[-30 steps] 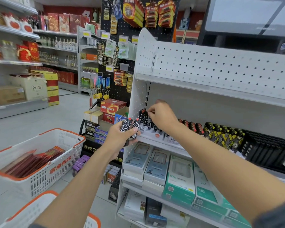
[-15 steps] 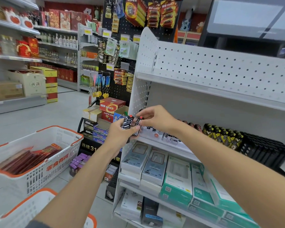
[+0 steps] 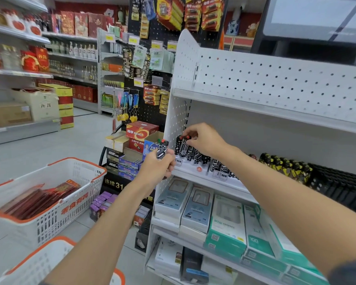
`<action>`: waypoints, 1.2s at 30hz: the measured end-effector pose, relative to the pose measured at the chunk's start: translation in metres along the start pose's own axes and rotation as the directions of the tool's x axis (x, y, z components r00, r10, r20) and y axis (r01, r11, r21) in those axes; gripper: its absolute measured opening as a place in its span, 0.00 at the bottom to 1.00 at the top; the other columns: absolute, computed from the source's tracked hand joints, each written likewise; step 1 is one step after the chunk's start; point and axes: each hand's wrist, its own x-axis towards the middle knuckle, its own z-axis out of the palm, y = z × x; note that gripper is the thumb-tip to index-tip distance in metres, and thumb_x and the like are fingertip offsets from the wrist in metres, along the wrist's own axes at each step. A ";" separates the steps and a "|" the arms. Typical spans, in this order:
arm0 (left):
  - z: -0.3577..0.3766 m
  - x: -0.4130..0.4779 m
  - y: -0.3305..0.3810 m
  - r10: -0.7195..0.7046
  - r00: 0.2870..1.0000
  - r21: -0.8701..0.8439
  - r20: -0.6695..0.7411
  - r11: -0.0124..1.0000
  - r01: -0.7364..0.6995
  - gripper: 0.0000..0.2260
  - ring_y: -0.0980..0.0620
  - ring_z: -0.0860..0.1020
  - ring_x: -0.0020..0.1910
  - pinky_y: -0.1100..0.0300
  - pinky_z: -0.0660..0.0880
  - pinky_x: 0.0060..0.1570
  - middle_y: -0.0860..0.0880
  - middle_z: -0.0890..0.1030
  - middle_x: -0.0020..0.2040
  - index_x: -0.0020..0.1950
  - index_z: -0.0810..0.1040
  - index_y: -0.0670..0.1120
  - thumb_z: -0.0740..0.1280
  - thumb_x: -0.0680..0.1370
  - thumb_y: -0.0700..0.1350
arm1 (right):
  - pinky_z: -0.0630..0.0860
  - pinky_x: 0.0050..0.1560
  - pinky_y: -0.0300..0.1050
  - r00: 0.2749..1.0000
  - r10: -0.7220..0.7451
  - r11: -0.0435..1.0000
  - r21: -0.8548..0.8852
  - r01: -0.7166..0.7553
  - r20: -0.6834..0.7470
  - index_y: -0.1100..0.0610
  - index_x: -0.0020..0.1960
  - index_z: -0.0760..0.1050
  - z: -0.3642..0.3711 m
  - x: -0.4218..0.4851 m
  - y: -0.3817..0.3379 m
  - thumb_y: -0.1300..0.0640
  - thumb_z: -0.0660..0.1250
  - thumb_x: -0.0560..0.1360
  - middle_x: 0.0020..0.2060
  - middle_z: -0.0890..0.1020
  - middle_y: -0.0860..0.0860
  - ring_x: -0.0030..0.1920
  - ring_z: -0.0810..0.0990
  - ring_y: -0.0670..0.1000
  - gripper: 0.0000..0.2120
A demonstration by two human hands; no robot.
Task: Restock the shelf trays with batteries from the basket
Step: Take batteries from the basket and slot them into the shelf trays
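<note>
The person stands at the white perforated metal shelf unit [image 3: 275, 79], both arms reaching to its middle shelf. The right hand [image 3: 203, 140] has its grip pinched on the red-capped top of a black-and-white patterned battery pack [image 3: 182, 144]. It holds the pack at the left end of the white shelf tray [image 3: 188, 167], right against the row of matching packs [image 3: 195, 156] standing there. The left hand [image 3: 158, 168] hovers just beside the shelf's front edge, fingers curled round a second small bundle of patterned batteries [image 3: 162, 151] — how many are in it I can't quite tell from here. The white plastic basket with the orange rim [image 3: 49, 219] sits well apart to the left, low down, with flat red packets inside.

This looks like the placing step, with one pack being seated upright in the tray. Next, I'd judge, the right grip needs to let go only once the pack stands steady, then take the next piece from the left hand — taking care not to topple the packed row.
</note>
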 end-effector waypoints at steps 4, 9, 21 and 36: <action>-0.004 -0.001 0.000 -0.034 0.999 -0.004 0.020 0.999 0.034 0.10 0.52 0.70 0.35 0.59 0.69 0.36 0.46 0.73 0.39 0.55 0.79 0.43 0.62 0.78 0.36 | 0.75 0.56 0.44 0.998 0.011 0.999 -0.040 -0.008 0.067 0.56 0.56 0.82 -0.001 0.007 0.002 0.62 0.68 0.76 0.52 0.83 0.52 0.53 0.79 0.52 0.10; -0.009 -0.003 -0.001 -0.014 0.998 0.041 0.069 0.999 0.012 0.14 0.53 0.70 0.36 0.55 0.68 0.44 0.47 0.75 0.42 0.56 0.81 0.46 0.61 0.79 0.33 | 0.72 0.65 0.47 0.994 0.017 0.993 -0.116 -0.004 0.112 0.55 0.58 0.81 -0.003 0.012 0.000 0.61 0.65 0.78 0.58 0.82 0.52 0.59 0.78 0.52 0.11; -0.015 -0.006 0.003 -0.055 0.997 -0.121 0.057 0.991 0.061 0.04 0.43 0.80 0.55 0.47 0.81 0.50 0.38 0.82 0.53 0.53 0.79 0.39 0.67 0.78 0.36 | 0.64 0.30 0.32 0.999 -0.018 1.000 -0.020 0.019 0.044 0.57 0.53 0.78 -0.003 0.013 -0.003 0.57 0.66 0.77 0.37 0.75 0.48 0.38 0.72 0.49 0.07; -0.016 -0.002 -0.004 0.019 1.000 -0.121 0.021 0.992 -0.016 0.06 0.48 0.82 0.48 0.55 0.82 0.50 0.39 0.81 0.47 0.55 0.77 0.41 0.66 0.79 0.34 | 0.72 0.41 0.43 0.994 0.032 0.995 -0.097 -0.022 0.107 0.60 0.53 0.80 0.001 0.012 -0.007 0.55 0.67 0.76 0.42 0.81 0.54 0.42 0.77 0.55 0.10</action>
